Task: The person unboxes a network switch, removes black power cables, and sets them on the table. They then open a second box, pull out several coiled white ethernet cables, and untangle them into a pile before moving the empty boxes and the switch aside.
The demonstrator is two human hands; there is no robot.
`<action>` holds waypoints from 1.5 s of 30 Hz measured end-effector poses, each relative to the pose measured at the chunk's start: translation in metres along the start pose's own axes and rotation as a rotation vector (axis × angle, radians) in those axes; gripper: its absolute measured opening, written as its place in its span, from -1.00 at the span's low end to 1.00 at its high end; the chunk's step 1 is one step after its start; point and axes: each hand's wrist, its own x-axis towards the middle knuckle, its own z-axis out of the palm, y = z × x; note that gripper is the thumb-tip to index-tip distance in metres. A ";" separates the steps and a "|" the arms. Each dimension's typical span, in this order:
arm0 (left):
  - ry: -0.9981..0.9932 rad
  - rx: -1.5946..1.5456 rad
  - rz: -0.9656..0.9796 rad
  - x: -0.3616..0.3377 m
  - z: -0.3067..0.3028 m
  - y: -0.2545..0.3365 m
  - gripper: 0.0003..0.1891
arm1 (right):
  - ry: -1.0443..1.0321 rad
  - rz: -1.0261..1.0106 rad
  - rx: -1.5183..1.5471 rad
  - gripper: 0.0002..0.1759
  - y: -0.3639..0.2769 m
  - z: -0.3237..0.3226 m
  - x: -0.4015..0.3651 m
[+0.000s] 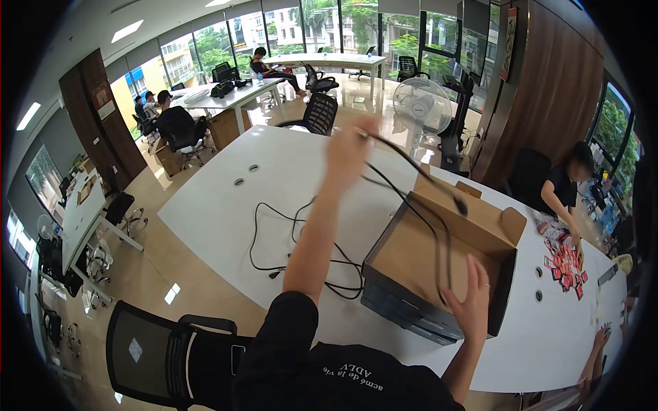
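My left hand [351, 145], blurred by motion, is raised above the table with its fingers closed on a black cable [411, 161]. The cable hangs in loops over the open cardboard box [504, 288], and a thicker black end [461, 205] dangles near the raised lid. At the box's near right side is my right hand [471, 301], its fingers stretched upward and the thumb apart. The cable's lower loop passes right by that thumb. The box is dark outside and brown inside. Left of it, more black cord [255, 236] lies in loose coils with a plug [275, 275].
The box stands on a white table [219, 198]. Across the table's right end, a person [565, 181] reaches toward a pile of red and black packets [565, 264]. A mesh office chair [147, 356] is at my left; a white fan [421, 106] stands beyond the table.
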 end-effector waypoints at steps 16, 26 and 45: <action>-0.249 1.177 -0.892 -0.108 -0.185 -0.169 -0.65 | -0.341 0.106 0.119 -0.42 0.020 0.013 -0.009; -0.621 0.548 -0.702 -0.150 -0.099 -0.135 -0.41 | -0.344 0.099 0.127 -0.40 0.020 0.011 -0.006; -0.804 -0.041 -0.214 -0.231 0.020 -0.010 -0.19 | -0.053 0.423 -0.272 -0.81 0.073 -0.044 -0.062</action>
